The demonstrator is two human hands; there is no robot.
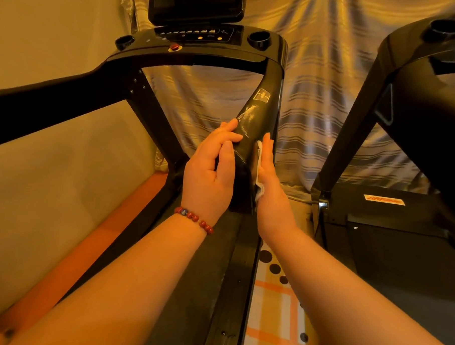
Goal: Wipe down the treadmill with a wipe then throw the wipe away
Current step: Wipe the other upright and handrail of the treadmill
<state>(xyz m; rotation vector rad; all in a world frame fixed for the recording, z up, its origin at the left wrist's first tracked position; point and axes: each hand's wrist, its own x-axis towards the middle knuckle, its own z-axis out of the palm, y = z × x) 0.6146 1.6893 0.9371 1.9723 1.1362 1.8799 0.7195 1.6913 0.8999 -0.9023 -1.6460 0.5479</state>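
A black treadmill (pixel 195 58) fills the view, with its console and screen at the top. Its right handrail (pixel 260 113) runs down toward me and shows wet streaks. My left hand (pixel 211 169), with a red bead bracelet on the wrist, rests on the rail's left side with the fingers laid along it. My right hand (pixel 267 169) presses a white wipe (pixel 259 171) flat against the rail's right side, fingers straight. Only the wipe's edge shows beside the palm.
A second black treadmill (pixel 417 107) stands close on the right, its deck (pixel 390 231) low beside my right arm. A striped curtain (pixel 317 72) hangs behind both machines. A beige wall (pixel 52 151) and an orange floor strip (pixel 93 244) lie on the left.
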